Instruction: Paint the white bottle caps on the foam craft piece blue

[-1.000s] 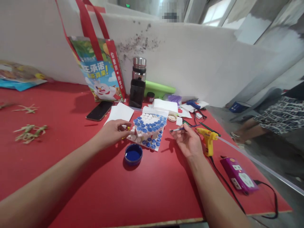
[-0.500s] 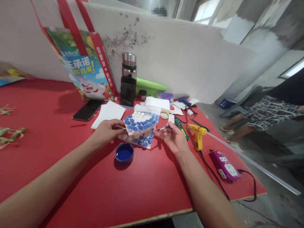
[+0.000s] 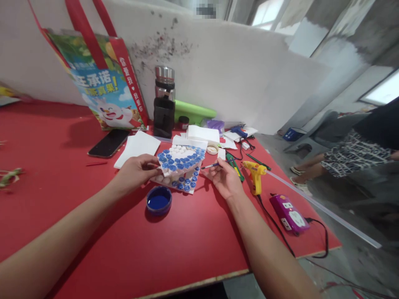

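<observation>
And here we are around the middle of the red tabletop (image 3: 193, 249), where the white model (image 3: 182, 162) sits between the back edge and the near edge, its upper panel tilted above a lower one, both studded with blue-painted discs, some left white. The left hand (image 3: 134, 174) has thumb and fingers pinched on the model's left side. Over on the right, the right hand (image 3: 227, 179) grips a thin paintbrush (image 3: 212, 165), bristles pointing left, just beside the model's right side; whether they touch, I can't tell! Closer to the near edge, right in front of the model, there's the bowl of blue paint (image 3: 158, 201). Towards the right edge, a yellow glue gun (image 3: 256, 182), its clear stick reaching out past that edge; by the near right corner, a purple power socket (image 3: 289, 214). Along the back edge: shopping bag (image 3: 109, 95), then bottle (image 3: 164, 112).
</observation>
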Demonstrator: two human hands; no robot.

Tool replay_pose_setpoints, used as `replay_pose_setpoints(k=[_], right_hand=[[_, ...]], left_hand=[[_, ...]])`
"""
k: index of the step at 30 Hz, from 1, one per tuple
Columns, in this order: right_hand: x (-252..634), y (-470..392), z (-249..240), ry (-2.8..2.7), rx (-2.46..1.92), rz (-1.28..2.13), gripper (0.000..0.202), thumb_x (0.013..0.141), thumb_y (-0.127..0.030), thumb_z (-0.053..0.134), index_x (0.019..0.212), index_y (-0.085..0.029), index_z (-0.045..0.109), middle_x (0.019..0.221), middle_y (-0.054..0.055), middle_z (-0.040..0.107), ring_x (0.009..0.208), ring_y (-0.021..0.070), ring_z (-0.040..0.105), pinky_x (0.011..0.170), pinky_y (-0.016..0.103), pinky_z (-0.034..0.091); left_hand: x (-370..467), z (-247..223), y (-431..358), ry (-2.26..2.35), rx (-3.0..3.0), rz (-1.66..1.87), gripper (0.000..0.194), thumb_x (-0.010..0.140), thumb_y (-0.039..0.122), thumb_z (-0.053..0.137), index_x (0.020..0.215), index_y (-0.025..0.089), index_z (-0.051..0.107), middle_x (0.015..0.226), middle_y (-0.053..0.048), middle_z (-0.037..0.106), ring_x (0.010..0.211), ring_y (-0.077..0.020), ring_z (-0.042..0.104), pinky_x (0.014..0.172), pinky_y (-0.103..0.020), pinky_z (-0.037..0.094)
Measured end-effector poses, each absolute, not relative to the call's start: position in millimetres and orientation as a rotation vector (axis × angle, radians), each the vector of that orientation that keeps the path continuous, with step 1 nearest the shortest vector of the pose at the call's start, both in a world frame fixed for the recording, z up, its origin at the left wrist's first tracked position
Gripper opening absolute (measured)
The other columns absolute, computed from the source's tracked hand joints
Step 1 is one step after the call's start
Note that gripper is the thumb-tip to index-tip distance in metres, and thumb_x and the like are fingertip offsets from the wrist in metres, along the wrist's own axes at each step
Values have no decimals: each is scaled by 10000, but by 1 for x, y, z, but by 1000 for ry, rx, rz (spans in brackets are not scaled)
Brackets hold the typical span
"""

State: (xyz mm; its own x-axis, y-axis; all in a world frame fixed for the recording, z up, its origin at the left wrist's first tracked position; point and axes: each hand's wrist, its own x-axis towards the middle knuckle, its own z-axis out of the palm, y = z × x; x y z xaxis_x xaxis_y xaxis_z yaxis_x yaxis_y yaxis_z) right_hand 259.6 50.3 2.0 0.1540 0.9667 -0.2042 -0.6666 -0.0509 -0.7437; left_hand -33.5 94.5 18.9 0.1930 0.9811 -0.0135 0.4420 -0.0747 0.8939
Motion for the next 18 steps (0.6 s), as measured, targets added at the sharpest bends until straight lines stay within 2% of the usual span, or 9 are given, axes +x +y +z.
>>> replay_pose_setpoints(k=[3, 7, 10, 13, 15, 18], right_hand=[[259, 49, 1, -467, -861, 1403, 409, 827, -412, 972, 645, -206, 668, 548, -38, 683, 505, 116, 609, 876, 465, 715], [261, 48, 1, -493, -852, 1425, 383, 821, -412, 977, 679, -206, 686, 560, -36, 694, 500, 120, 609, 867, 463, 716], [260, 50, 0, -561, -863, 1365, 376, 835, -426, 963, 679, -201, 706, 576, -12, 725, 504, 121, 631, 807, 374, 701], [257, 57, -1, -599, -851, 1277, 354, 832, -394, 958, 669, -188, 720, 583, 14, 744, 500, 114, 655, 645, 243, 621], [254, 63, -3, -604, -842, 1279, 334, 838, -367, 943, 669, -185, 720, 572, 19, 740, 481, 114, 649, 558, 218, 562], [253, 69, -5, -607, -839, 1301, 331, 833, -340, 932, 654, -184, 702, 562, 23, 734, 466, 120, 638, 558, 234, 567]], left_hand=[[-34, 20, 95, 1428, 1737, 831, 365, 693, 437, 800, 964, 193, 775, 603, 14, 702, 431, -159, 555, 475, -286, 430], [-34, 22, 98, 1489, 1818, 772, 269, 685, 428, 779, 848, 214, 781, 549, 21, 666, 464, -184, 574, 503, -296, 423], [-33, 23, 100, 1512, 1875, 769, 202, 677, 419, 755, 749, 230, 763, 577, -6, 670, 543, -215, 602, 521, -303, 417], [-32, 24, 100, 1528, 1912, 748, 193, 666, 418, 734, 724, 235, 752, 596, -24, 669, 592, -239, 612, 535, -312, 410], [-31, 25, 100, 1520, 1914, 729, 202, 660, 422, 731, 735, 237, 758, 611, -30, 678, 608, -247, 618, 543, -315, 417], [-30, 24, 101, 1509, 1894, 725, 228, 653, 423, 740, 768, 230, 775, 606, -21, 679, 589, -235, 617, 543, -309, 429]])
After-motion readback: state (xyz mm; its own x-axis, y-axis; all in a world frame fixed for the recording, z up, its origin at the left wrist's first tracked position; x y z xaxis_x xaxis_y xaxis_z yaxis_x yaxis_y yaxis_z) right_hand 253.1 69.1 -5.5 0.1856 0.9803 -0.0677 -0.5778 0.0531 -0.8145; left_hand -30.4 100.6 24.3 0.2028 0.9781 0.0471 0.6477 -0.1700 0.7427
